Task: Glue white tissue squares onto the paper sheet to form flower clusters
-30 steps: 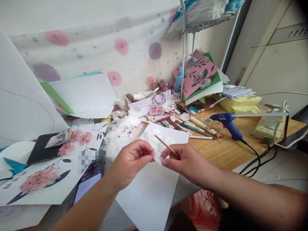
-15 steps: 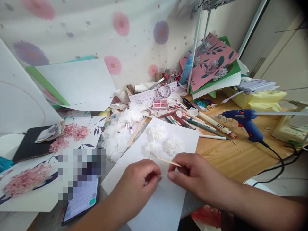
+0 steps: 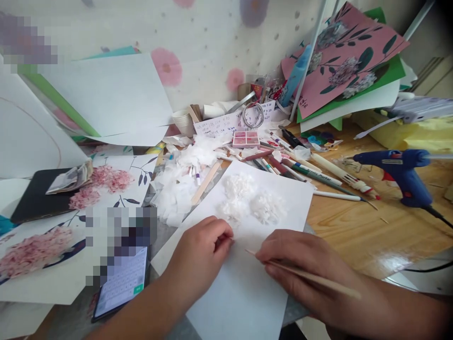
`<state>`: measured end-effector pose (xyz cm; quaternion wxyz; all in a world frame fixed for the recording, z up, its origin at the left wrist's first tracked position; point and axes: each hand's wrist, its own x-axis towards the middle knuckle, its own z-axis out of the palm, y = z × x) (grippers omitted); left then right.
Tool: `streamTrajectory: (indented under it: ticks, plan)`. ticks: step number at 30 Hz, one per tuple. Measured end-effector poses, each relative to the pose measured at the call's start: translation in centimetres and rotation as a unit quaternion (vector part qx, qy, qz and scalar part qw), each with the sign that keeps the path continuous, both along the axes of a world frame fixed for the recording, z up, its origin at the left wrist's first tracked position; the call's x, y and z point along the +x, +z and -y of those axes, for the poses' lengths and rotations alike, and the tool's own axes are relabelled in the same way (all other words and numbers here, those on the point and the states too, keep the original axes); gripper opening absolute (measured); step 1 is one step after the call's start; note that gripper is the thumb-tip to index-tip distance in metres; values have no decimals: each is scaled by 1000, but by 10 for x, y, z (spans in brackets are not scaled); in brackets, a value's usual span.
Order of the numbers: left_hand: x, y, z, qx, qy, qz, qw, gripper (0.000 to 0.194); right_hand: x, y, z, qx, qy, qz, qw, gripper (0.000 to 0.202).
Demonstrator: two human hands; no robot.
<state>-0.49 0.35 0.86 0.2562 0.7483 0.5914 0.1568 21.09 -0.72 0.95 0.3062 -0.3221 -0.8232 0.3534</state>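
A thin wooden stick (image 3: pixel 314 278) lies in my right hand (image 3: pixel 300 269), pinched near its tip, which points left. My left hand (image 3: pixel 203 255) is closed in a pinch over the white sheet (image 3: pixel 247 293); what is between its fingertips is too small to name. Three fluffy white paper clusters (image 3: pixel 239 186) rest on the sheet just beyond both hands. The hands are apart, with a short gap between the stick's tip and my left fingertips.
White tissue pieces (image 3: pixel 173 193) and a flat wooden stick (image 3: pixel 205 183) lie left of the sheet. A phone (image 3: pixel 122 283) is nearer. Pens (image 3: pixel 311 171) are scattered behind, and a blue glue gun (image 3: pixel 403 172) lies right. Pink flower art (image 3: pixel 35 252) is far left.
My right hand has turned; its stick now runs back across the hand, tip pointing left, away from the white clusters. The view has shifted somewhat. My left hand remains pinched.
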Motion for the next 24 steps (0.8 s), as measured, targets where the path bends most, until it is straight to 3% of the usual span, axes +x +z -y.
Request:
streamTrajectory:
  ticks: [5, 11, 16, 24]
  plan:
    - [0, -5, -1, 14, 5, -6, 1000, 9, -4, -3, -2, 67, 53, 67, 994, 24]
    - [1, -6, 0, 42, -19, -14, 999, 10, -13, -6, -5, 116, 53, 139, 982, 39]
    - [0, -3, 4, 60, -44, -28, 997, 15, -21, -6, -6, 191, 33, 188, 963, 27]
    - [3, 2, 14, 60, -75, -110, 989, 21, -23, -12, -5, 206, 11, 216, 954, 21]
